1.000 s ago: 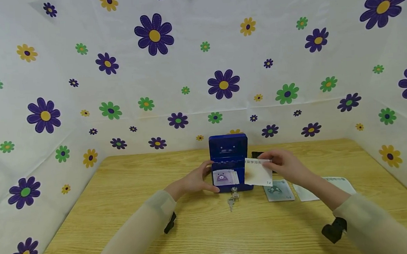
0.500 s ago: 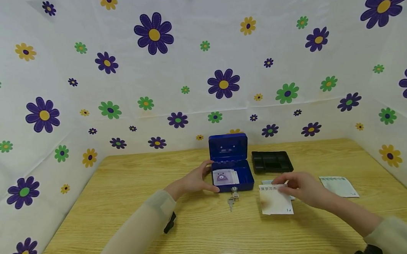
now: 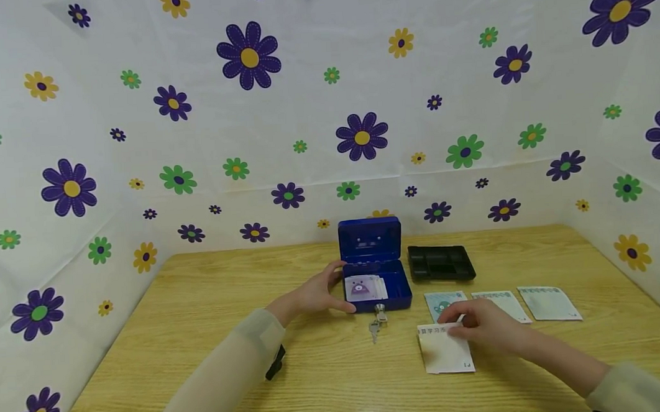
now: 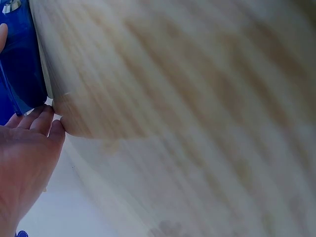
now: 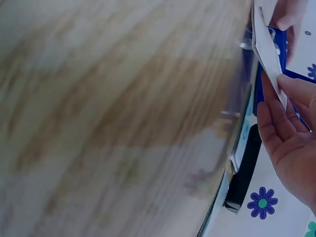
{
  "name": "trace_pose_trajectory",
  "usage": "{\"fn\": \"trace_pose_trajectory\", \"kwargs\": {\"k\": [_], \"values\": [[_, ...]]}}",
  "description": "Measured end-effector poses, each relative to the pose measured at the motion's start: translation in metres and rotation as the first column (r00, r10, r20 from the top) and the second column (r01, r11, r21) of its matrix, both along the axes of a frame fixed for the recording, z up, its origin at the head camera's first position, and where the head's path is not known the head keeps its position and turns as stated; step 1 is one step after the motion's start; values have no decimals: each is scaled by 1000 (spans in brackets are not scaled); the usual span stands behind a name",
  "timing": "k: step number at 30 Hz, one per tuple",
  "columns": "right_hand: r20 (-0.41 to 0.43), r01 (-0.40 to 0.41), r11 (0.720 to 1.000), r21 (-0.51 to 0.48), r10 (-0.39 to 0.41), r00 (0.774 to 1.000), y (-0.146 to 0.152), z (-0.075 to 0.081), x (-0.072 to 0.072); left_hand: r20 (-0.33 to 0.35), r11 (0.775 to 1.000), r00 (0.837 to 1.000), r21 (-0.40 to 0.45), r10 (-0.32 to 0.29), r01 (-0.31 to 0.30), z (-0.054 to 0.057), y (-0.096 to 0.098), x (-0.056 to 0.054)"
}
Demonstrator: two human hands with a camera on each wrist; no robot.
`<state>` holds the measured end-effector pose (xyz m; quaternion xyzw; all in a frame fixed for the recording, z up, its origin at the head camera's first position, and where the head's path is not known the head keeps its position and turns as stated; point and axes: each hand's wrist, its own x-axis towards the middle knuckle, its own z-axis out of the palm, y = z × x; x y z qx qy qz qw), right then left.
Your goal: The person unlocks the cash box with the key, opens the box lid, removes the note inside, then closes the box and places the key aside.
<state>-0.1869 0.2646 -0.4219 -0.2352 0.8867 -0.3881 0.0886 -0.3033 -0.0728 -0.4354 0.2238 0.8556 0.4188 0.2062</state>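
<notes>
A blue cash box stands with its lid raised; several purple-printed play banknotes lie inside. My left hand grips its left side, thumb at the front corner and fingers at the back; in the left wrist view its fingers touch the blue wall. Keys hang from the lock at the box's front. With thumb and fingers my right hand pinches white play banknotes by their top edge, in front of a teal-printed note pile that it partly covers. The right wrist view shows their edges as a thin stack.
A black compartment tray lies right of the box. Two piles of pale notes, a middle pile and a right pile, lie on the wooden table. A flower-print cloth surrounds the table's back and sides.
My right hand has carried the white play banknotes out from beside the box, toward the front and right, and lowered them nearer the table. My left hand has stayed on the cash box.
</notes>
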Motion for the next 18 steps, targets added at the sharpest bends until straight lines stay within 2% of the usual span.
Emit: {"fn": "trace_pose_trajectory", "kwargs": {"k": [6,11,18], "values": [[-51,-19,999,27,21,998,-5,-7,0,-8,1000,1000,-8,3,-3,-2,0,-2],[-94,-4,997,77,11,996,-13,-5,0,-11,1000,1000,-1,1,-1,-2,0,-2],[-98,24,994,111,-13,995,-22,-5,-2,-7,1000,1000,-4,6,-6,-3,0,-2]]}}
